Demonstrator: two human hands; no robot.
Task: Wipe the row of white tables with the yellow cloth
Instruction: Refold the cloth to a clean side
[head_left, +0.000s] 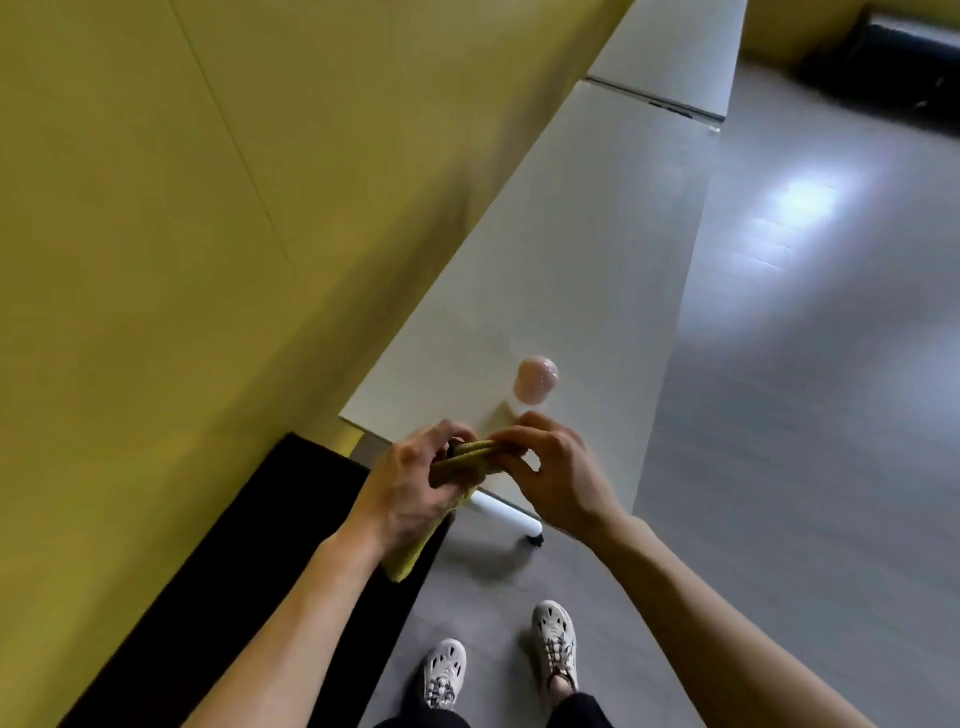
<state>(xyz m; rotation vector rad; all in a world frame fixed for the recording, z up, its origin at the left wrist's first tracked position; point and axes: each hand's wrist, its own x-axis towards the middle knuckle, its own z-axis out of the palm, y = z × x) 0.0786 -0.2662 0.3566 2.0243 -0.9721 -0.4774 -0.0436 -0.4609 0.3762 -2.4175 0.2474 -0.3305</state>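
The person stands at the near end of the counter (571, 260) row, left hand (410, 483) and right hand (556, 478) each with a grip clamped on the yellow cloth (467, 452), bunched just above the counter's edge. Probably smart to fold it into a flat pad first, and watch the small pink thing (537, 379) sitting in the wipe path.

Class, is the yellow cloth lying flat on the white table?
No, the left hand and right hand hold the yellow cloth folded between them.
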